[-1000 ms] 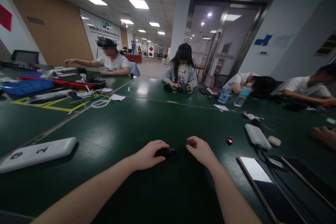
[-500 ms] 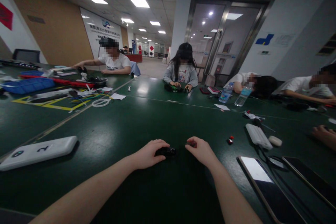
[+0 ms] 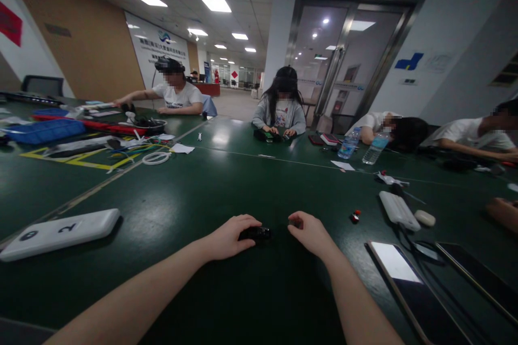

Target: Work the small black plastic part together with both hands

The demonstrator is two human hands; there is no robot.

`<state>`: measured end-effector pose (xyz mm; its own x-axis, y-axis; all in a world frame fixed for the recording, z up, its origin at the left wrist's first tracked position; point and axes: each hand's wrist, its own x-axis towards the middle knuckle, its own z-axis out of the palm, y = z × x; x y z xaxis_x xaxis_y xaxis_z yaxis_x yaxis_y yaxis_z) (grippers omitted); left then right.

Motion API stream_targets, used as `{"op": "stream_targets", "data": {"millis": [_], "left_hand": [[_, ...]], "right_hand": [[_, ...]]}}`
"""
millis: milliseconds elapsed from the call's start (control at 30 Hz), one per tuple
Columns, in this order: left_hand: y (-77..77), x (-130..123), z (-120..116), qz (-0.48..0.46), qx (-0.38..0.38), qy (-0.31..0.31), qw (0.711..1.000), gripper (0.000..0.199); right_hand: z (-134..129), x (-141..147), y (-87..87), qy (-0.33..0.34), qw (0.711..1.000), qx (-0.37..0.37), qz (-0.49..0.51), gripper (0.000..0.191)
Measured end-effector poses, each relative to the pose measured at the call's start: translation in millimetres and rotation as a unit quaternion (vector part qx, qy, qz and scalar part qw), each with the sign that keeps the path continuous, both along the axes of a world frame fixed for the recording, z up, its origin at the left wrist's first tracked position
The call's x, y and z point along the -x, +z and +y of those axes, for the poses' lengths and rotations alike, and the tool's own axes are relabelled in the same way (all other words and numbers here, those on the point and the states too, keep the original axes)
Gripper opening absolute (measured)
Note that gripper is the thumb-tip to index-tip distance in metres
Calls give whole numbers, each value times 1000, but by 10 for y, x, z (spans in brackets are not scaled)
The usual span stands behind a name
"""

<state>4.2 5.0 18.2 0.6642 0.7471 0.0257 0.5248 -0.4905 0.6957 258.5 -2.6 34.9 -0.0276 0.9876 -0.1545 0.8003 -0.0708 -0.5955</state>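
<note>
A small black object lies on the dark green table in front of me, with a glossy right end. My left hand is closed around its left part, fingers over the top and thumb along the near side. Just to the right, my right hand rests on the table with its fingers curled inward. Whatever is between those fingers, if anything, is too dark and small to make out. A gap separates the right hand from the black object.
A white power bank lies at left. On the right are a small red and black item, a white device with cable, a phone and bottles. Several people sit around the table.
My right hand has shifted very slightly to the right. My left hand keeps its hold on the black object. At the right edge, another person's hand has moved a little.
</note>
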Motion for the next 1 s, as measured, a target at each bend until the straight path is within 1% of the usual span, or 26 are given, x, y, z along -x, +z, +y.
{"op": "stream_targets", "data": {"millis": [267,367,500,567,667,767,900,1000], "left_hand": [[23,3,-10,-2,4,0,1000,47],[39,0,-19,-1,2,4,1000,46],[-4,-7,-12,-8,-10,8,1000,47],[-42,-11,-6,-18,-18,17,1000,48],[-65,-14,-10,-33,-10,35,999,49],[-31,-16,-28,-33,6,39,999,47],[30,-20,-52,-34,-1,32,999,43],[45,-21,-60,-27,-7,26,999,38]], "right_hand": [[-10,2,22,-23,999,23,-10,32],[-28,32,41,-14,1000,13,-7,30],[-76,169,54,32,997,-62,32,30],[-115,262,62,62,993,-82,60,29],[-172,375,74,123,988,-65,73,22],[-199,432,74,166,983,-44,71,18],[-195,457,56,180,981,-46,62,18],[-194,466,51,183,981,-45,55,17]]}}
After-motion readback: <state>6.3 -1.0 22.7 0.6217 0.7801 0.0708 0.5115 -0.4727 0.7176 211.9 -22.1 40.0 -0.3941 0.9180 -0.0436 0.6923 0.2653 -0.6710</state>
